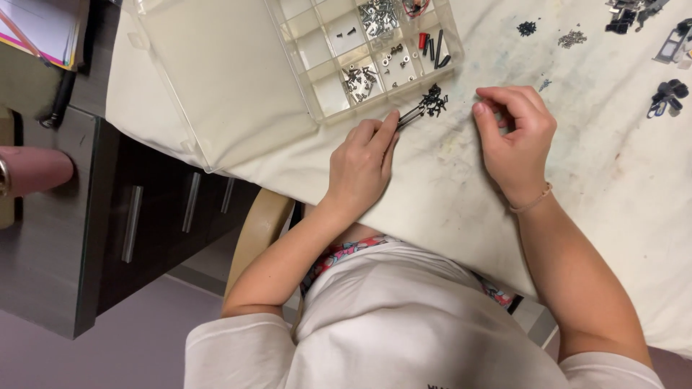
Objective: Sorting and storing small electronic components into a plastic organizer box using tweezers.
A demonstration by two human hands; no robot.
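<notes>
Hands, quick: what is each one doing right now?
Left hand: closed on thin dark tweezers, tips at the pile of black screws.
Right hand: fingers curled, whether it holds anything cannot be told.

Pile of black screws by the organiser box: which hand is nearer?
Left. The left hand holds tweezers whose tips reach the black screw pile; the right hand sits apart to its right, fingers curled.

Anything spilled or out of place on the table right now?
Yes: a pile of black screws lies loose on the cloth beside the open parts box, between left hand and right hand. Smaller heaps sit scattered farther off. The cloth looks stained.
</notes>
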